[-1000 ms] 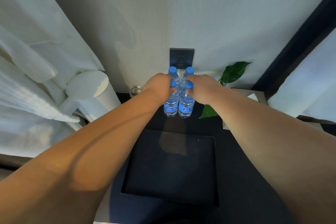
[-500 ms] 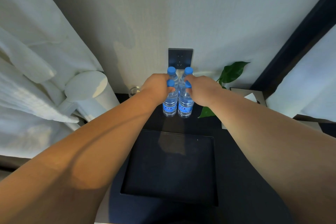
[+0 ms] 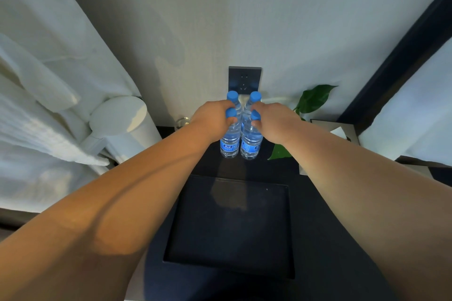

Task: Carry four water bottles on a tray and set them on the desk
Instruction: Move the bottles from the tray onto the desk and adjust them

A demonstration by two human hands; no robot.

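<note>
While arms reach forward, both hands (image 3: 212, 117) grip 4 bottles (image 3: 241, 137) — upright.

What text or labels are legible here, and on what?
Nothing reads clearly in the head view.
Front left bottle, blue label: white logo mark, too small and blurred to read.
Front right bottle, blue label: white logo mark, also blurred.
Two rear bottles: labels hidden behind the left hand and right hand.
Wall socket: no print visible.
Tray: no print visible.
</note>
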